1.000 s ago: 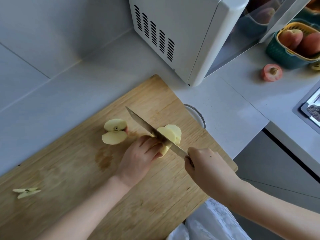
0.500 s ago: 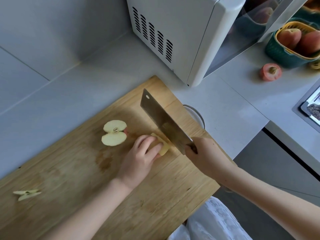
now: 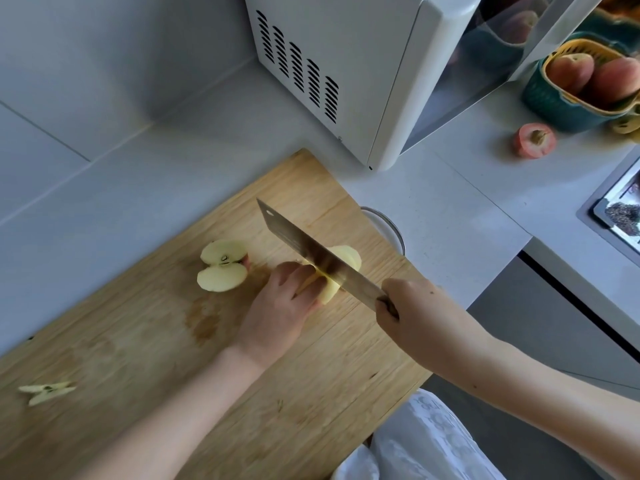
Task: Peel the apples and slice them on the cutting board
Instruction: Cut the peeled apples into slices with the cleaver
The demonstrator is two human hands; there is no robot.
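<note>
cleaver [image 3: 311,258] has dropped into the apple piece [image 3: 349,263]; left hand [image 3: 277,313] holds it.

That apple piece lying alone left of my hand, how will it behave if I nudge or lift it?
The apple piece looks peeled, bare flesh showing, so probably slippery. Firm flesh, likely stiff. Its cut face shows upward, so it may rock on a rounded underside.
</note>
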